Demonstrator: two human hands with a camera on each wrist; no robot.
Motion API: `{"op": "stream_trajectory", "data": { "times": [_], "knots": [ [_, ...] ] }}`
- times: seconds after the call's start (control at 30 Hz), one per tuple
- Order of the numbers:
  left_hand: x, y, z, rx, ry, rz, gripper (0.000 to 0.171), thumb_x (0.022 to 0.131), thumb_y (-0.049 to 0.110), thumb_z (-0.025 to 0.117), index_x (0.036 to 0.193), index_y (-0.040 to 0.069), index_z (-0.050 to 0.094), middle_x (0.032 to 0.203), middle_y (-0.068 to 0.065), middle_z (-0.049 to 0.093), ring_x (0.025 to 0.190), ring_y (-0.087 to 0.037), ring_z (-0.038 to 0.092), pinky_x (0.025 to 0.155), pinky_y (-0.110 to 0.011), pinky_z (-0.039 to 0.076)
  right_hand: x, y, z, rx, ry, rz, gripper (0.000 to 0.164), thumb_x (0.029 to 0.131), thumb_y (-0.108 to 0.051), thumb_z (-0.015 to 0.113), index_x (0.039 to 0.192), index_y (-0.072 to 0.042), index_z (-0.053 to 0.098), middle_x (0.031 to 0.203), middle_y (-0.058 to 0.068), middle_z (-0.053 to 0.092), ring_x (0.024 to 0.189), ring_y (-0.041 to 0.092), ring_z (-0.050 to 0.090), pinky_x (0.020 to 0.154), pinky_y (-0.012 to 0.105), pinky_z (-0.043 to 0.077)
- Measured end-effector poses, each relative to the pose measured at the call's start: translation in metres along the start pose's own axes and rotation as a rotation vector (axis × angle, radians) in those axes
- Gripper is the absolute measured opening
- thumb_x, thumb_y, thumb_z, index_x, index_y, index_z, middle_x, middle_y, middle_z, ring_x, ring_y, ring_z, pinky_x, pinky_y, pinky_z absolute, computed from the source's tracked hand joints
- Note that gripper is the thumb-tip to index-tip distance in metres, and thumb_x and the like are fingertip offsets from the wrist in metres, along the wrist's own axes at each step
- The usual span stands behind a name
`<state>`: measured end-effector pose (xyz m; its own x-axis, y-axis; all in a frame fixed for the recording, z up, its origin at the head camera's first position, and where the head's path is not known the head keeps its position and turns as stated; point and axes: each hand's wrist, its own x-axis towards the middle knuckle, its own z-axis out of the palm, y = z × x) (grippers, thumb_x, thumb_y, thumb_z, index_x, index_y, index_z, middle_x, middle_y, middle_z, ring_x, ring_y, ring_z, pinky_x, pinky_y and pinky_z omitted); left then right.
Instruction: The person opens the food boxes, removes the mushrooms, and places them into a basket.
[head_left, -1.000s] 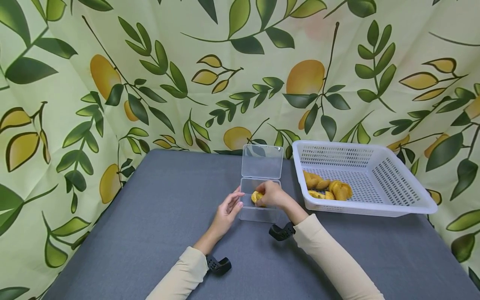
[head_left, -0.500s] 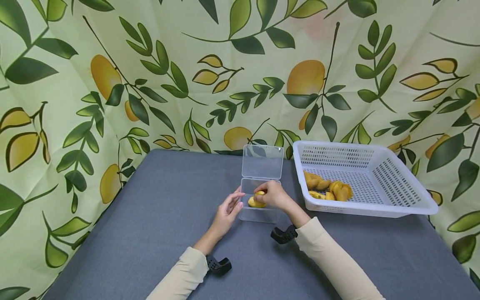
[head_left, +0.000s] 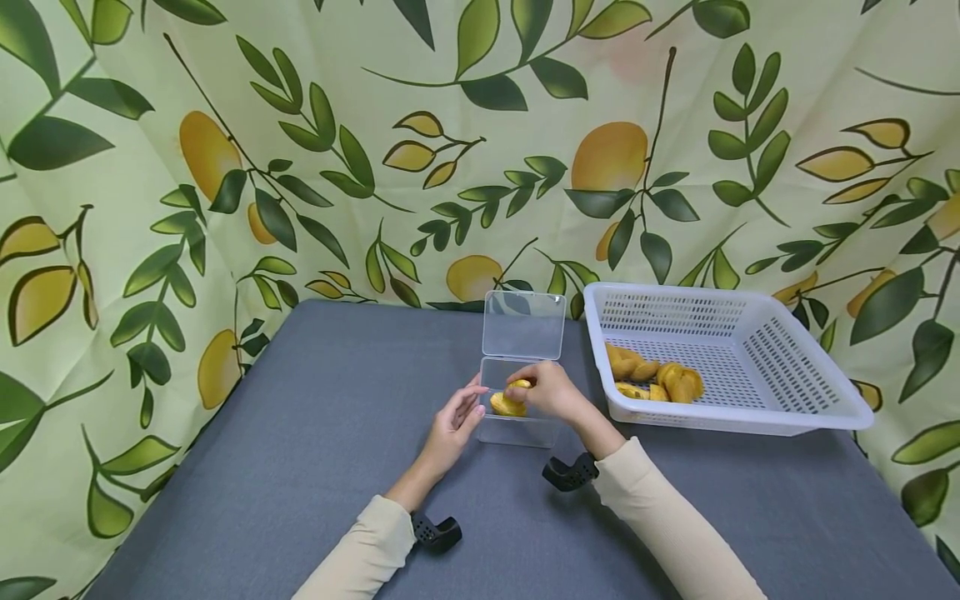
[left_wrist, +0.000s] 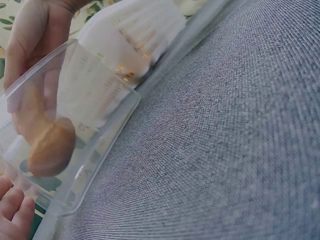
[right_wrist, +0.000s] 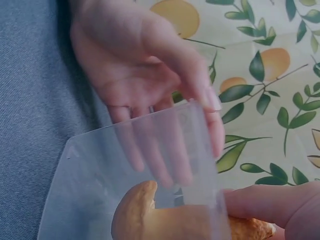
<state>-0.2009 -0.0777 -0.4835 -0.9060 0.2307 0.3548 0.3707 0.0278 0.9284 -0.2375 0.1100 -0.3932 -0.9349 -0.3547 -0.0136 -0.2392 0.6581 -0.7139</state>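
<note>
A clear plastic box (head_left: 517, 432) stands on the table, its lid (head_left: 522, 327) raised at the back. My right hand (head_left: 551, 392) reaches into the box and pinches a yellow-brown mushroom (head_left: 507, 405). Through the clear wall in the left wrist view, the mushroom (left_wrist: 52, 147) shows its rounded end below the right hand (left_wrist: 37, 45). My left hand (head_left: 453, 421) rests against the box's left side. In the right wrist view, the left hand (right_wrist: 135, 75) has its fingers fairly straight behind the clear wall, thumb by the corner. The right fingertips are partly hidden.
A white perforated basket (head_left: 735, 417) stands right of the box, with several yellow-brown mushrooms (head_left: 678, 382) at its left end. A grey cloth (head_left: 300, 467) covers the table. A leaf-and-fruit patterned curtain (head_left: 300, 208) hangs behind and at the sides.
My right hand has shifted slightly within the box and turned the mushroom, so more of its smooth yellow side shows. The left hand stays at the box's side.
</note>
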Motion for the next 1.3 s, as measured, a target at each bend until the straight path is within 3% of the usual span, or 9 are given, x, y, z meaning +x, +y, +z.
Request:
{"op": "stream_trajectory", "data": {
  "times": [0.13,0.37,0.43,0.6,0.67,0.83,0.9,0.97,1.3],
  "knots": [
    [0.0,0.0,0.0,-0.006,0.0,-0.006,0.032,0.099,0.008,0.05,0.127,-0.006,0.051,0.154,-0.024,0.034,0.141,-0.04,0.035,0.112,-0.011,0.034,-0.002,0.0,-0.005,0.011,0.007,-0.029,0.026,0.086,-0.014,0.068,0.104,0.005,0.072,0.095,0.019,0.073,0.071,0.013,0.058,0.059,0.02,0.047],
    [0.0,0.0,0.001,-0.009,0.005,-0.014,0.031,0.099,0.007,0.05,0.127,-0.006,0.051,0.154,-0.025,0.035,0.142,-0.039,0.035,0.117,-0.038,0.033,-0.006,0.001,-0.013,0.079,0.005,-0.052,0.026,0.088,-0.014,0.067,0.105,0.006,0.071,0.097,0.022,0.073,0.071,0.01,0.058,0.06,0.02,0.048],
    [0.0,0.0,0.001,-0.004,0.008,-0.011,0.031,0.098,0.007,0.05,0.126,-0.007,0.051,0.153,-0.025,0.035,0.142,-0.038,0.036,0.117,-0.035,0.034,-0.007,0.002,-0.016,0.097,0.004,-0.051,0.026,0.088,-0.014,0.067,0.105,0.006,0.071,0.098,0.022,0.072,0.071,0.01,0.058,0.061,0.02,0.049],
    [0.001,-0.001,0.001,-0.01,0.01,0.007,0.032,0.098,0.005,0.05,0.126,-0.011,0.05,0.152,-0.029,0.035,0.141,-0.041,0.036,0.112,-0.012,0.035,-0.011,0.002,-0.022,0.157,-0.002,-0.027,0.027,0.089,-0.015,0.067,0.107,0.005,0.071,0.103,0.023,0.072,0.076,0.01,0.062,0.069,0.027,0.057],
    [0.0,-0.001,0.001,-0.012,0.009,0.015,0.032,0.098,0.005,0.05,0.126,-0.011,0.049,0.152,-0.03,0.035,0.141,-0.042,0.035,0.114,-0.018,0.037,-0.013,0.002,-0.024,0.177,-0.002,-0.013,0.028,0.089,-0.016,0.067,0.109,0.004,0.07,0.105,0.023,0.072,0.079,0.012,0.065,0.073,0.03,0.059],
    [0.0,-0.001,0.001,-0.014,0.011,0.022,0.031,0.098,0.005,0.05,0.126,-0.01,0.05,0.152,-0.029,0.035,0.141,-0.041,0.035,0.113,-0.014,0.037,-0.015,0.004,-0.031,0.237,-0.006,-0.001,0.03,0.09,-0.016,0.066,0.111,0.006,0.069,0.11,0.025,0.071,0.085,0.013,0.068,0.08,0.037,0.062],
    [0.0,-0.002,0.001,-0.019,0.013,0.027,0.032,0.098,0.004,0.05,0.126,-0.01,0.05,0.152,-0.029,0.034,0.14,-0.042,0.035,0.108,-0.004,0.033,-0.016,0.005,-0.033,0.275,-0.005,0.0,0.031,0.09,-0.014,0.066,0.112,0.008,0.068,0.112,0.027,0.07,0.085,0.013,0.069,0.084,0.042,0.061],
    [0.0,-0.002,0.001,-0.018,0.013,0.038,0.032,0.098,0.005,0.05,0.126,-0.011,0.05,0.152,-0.03,0.034,0.14,-0.043,0.035,0.108,-0.004,0.033,-0.017,0.005,-0.036,0.308,-0.001,0.004,0.032,0.09,-0.013,0.066,0.113,0.009,0.066,0.112,0.028,0.069,0.086,0.012,0.069,0.087,0.047,0.06],
    [0.001,-0.004,0.002,-0.009,0.014,0.051,0.031,0.098,0.003,0.049,0.126,-0.01,0.05,0.152,-0.029,0.035,0.138,-0.045,0.035,0.11,-0.006,0.033,-0.027,0.005,-0.052,0.356,0.015,0.031,0.037,0.092,-0.017,0.065,0.118,0.008,0.064,0.113,0.026,0.069,0.084,0.003,0.065,0.091,0.045,0.059]
  ]
}}
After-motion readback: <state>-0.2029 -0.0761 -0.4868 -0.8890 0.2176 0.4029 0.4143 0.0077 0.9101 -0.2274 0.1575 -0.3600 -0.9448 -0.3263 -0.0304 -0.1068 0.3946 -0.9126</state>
